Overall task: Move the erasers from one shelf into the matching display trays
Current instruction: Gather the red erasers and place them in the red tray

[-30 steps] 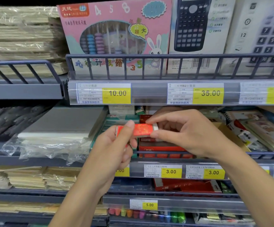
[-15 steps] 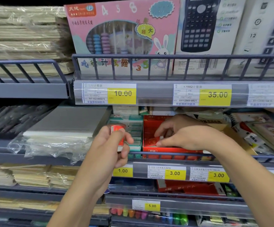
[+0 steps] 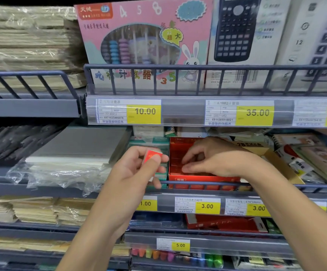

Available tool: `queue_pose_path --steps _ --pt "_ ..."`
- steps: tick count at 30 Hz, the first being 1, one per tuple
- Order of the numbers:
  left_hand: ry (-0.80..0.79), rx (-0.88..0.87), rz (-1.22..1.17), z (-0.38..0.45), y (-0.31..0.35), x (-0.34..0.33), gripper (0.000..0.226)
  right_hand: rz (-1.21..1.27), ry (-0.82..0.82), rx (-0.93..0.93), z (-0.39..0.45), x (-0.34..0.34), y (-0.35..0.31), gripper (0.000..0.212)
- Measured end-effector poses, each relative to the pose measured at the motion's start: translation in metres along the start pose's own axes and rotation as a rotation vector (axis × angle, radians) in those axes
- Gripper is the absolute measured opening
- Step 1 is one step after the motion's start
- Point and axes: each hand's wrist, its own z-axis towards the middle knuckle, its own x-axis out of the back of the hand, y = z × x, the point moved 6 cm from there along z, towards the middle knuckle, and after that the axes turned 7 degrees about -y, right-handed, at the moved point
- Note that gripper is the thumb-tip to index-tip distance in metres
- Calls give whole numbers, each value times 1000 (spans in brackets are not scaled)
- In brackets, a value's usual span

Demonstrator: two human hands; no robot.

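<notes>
The light is bright and even, shiny glare sits on the clear price strip (image 3: 182,112) and plastic wrap (image 3: 47,177), the picture is a bit blurry, and the shelf rails (image 3: 213,67) bend near the edges.

red-wrapped eraser (image 3: 152,155) | held upright, beside green tray (image 3: 159,142) | red display tray (image 3: 180,153) | on shelf

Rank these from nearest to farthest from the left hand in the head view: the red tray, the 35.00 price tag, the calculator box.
1. Red tray, just right of the left hand.
2. 35.00 price tag, up and right on the shelf edge.
3. Calculator box, top shelf, upper right.
</notes>
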Motion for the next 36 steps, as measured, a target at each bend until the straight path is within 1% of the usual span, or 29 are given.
queue_pose_path --steps 3,5,7,9,11,12,14,16,18,21,23,26,27,29,31,32,34,36 --pt "0 -44 70 -3 4 0 18 151 193 37 -19 11 -7 15" --pt "16 -81 103 -3 8 0 17 268 274 121 -35 10 -17 13" --pt "23 -107 91 -3 11 0 22 404 272 259 -48 5 -30 18" --pt "-1 -111 20 -2 13 -3 25 468 245 382 -57 1 -41 33" --pt "-21 -81 -56 -1 11 -6 27 428 208 475 -63 0 -50 47" --pt "-29 -65 -79 0 10 -8 30 384 193 512 -64 -1 -53 49" --pt "-53 -45 -91 2 9 -12 32 302 186 571 -65 -1 -58 46" --pt "-74 -35 -91 3 8 -15 33 304 216 583 -66 0 -59 35" --pt "-87 -19 -97 2 7 -17 33 353 284 573 -67 4 -54 25" --pt "-79 -17 -62 1 6 -18 29 382 354 535 -70 7 -47 20" --pt "-67 -29 -35 2 8 -19 23 268 388 506 -72 8 -45 20" --pt "-45 -52 51 3 9 -21 23 148 402 476 -78 12 -44 18" --pt "-32 -70 130 3 10 -22 24 135 412 444 -80 16 -41 17" --pt "14 -143 418 2 11 -20 28 135 431 292 -81 24 -27 17" --pt "31 -236 748 -1 13 -21 29 130 390 109 -78 28 -7 14" --pt "10 -281 854 -2 14 -23 29 103 357 34 -76 30 1 13" --pt "-74 -350 967 -3 9 -29 31 26 282 -63 -72 31 13 12" --pt "-141 -391 1062 -4 3 -34 36 6 217 -98 -67 31 18 11"
